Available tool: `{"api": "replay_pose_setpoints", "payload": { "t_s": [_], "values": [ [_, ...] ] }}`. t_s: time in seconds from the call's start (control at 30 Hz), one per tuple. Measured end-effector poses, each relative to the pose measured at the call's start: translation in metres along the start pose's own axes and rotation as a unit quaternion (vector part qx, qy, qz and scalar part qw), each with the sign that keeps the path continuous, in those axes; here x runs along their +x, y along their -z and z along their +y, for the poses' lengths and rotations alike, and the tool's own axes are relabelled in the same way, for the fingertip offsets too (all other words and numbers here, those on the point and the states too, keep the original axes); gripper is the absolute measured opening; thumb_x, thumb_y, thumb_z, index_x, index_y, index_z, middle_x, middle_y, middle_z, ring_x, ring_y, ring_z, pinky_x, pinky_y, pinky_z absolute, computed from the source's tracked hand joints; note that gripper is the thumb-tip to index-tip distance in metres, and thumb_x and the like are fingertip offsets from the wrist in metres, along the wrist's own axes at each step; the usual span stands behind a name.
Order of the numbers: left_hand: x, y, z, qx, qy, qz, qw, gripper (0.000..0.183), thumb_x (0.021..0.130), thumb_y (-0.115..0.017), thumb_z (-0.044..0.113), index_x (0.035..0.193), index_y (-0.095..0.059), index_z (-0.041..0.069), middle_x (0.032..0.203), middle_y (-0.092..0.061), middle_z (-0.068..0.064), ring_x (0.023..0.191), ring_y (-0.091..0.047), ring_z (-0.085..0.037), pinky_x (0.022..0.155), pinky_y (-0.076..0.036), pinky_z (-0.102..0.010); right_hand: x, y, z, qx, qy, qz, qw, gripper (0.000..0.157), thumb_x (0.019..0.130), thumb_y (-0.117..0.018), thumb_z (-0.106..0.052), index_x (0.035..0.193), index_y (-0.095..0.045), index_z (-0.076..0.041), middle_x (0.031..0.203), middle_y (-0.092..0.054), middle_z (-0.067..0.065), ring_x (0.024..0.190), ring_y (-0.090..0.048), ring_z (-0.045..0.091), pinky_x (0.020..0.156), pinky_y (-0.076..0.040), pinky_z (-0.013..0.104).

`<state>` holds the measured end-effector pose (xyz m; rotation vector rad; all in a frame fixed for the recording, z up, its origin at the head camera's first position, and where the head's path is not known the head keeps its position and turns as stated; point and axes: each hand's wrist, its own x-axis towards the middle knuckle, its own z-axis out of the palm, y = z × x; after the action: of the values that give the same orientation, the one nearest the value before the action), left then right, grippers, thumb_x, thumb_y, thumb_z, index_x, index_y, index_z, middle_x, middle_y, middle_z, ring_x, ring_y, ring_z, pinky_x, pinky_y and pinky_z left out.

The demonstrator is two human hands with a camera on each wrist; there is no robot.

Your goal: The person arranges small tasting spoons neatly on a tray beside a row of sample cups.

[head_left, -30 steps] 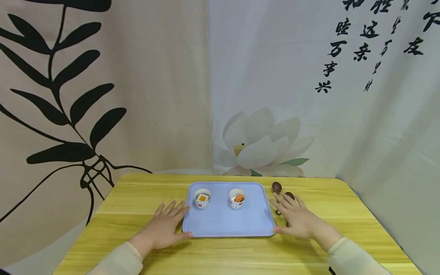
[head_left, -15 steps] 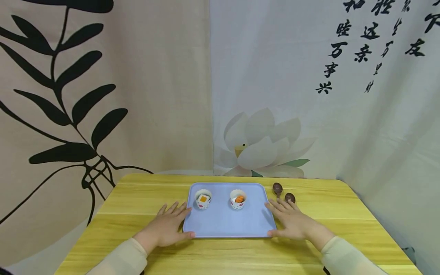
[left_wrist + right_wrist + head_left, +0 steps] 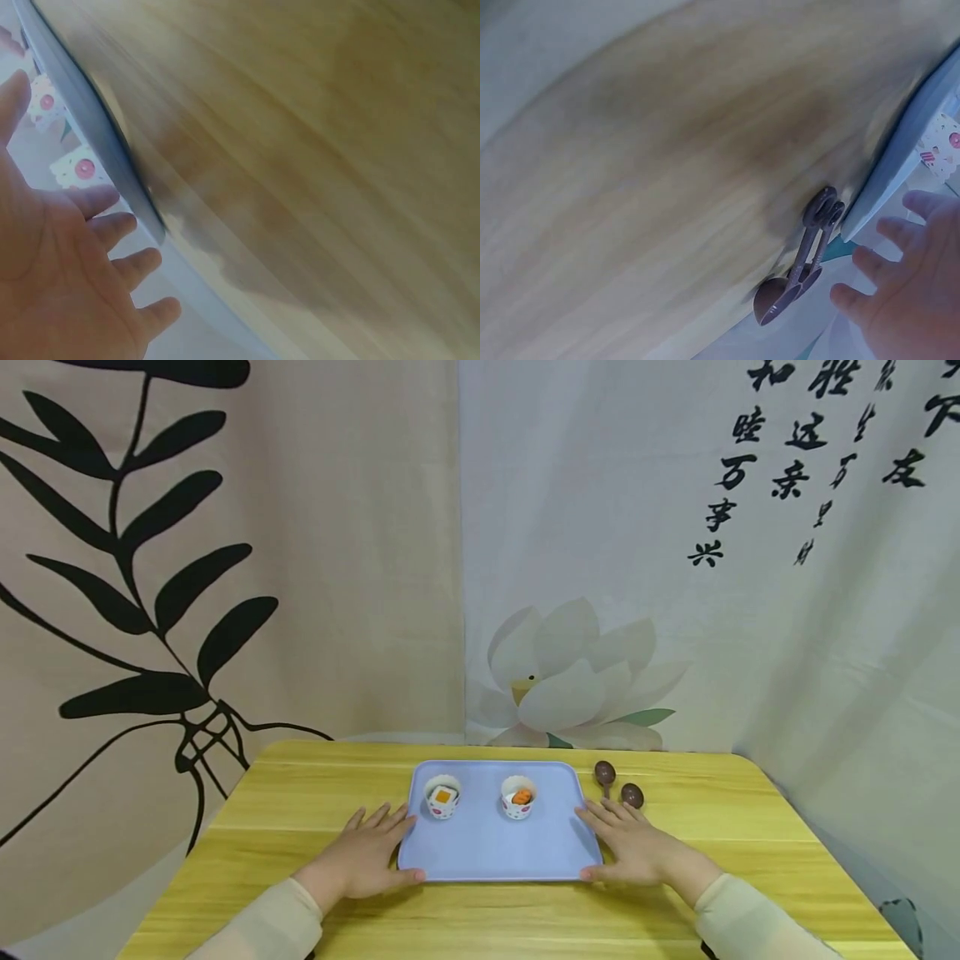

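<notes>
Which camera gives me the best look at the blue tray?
The head view: it shows the blue tray nearly whole, with the left hand and right hand covering bits of its sides. The left wrist view catches just a slanting edge; the right wrist view, a piece cut off by the frame.

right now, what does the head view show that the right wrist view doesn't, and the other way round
Only the head view shows the left hand, the orange piece and white-and-yellow piece inside the patterned cups, and the black plant print.

Only the right wrist view shows the looped handle ends of the brown spoons.

Both show the right hand, the blue tray, the spoon bowls, the table and at least one of those cups.
</notes>
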<state>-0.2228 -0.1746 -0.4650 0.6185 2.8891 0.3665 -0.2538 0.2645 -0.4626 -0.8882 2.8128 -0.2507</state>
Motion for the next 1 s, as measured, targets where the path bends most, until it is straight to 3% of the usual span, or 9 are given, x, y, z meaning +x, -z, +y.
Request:
{"api": "replay_pose_setpoints", "payload": {
  "t_s": [0.3,1.0],
  "values": [
    [0.0036,-0.0052,-0.0045,0.014,-0.002,-0.005,0.9999,0.099,0.084,-0.056,0.077,0.153,-0.042,0.008,0.162,-0.032,-0.007,0.149,-0.024,-0.038,0.118,-0.013,-0.063,0.0006,-0.0016,0.0012,-0.009,-0.009,-0.007,1.000,0.099,0.087,-0.058,-0.072,0.157,-0.033,-0.007,0.163,-0.027,0.017,0.147,-0.020,0.048,0.116,-0.014,0.067],
    [-0.0009,-0.0004,-0.0028,0.000,-0.007,-0.005,1.0000,0.097,0.085,-0.061,0.072,0.151,-0.043,0.003,0.160,-0.035,-0.012,0.147,-0.027,-0.041,0.117,-0.016,-0.065,-0.0007,-0.0049,0.0020,-0.024,-0.004,0.004,1.000,0.100,0.086,-0.056,-0.074,0.153,-0.038,-0.001,0.161,-0.030,0.016,0.147,-0.021,0.049,0.115,-0.016,0.067]
  ]
}}
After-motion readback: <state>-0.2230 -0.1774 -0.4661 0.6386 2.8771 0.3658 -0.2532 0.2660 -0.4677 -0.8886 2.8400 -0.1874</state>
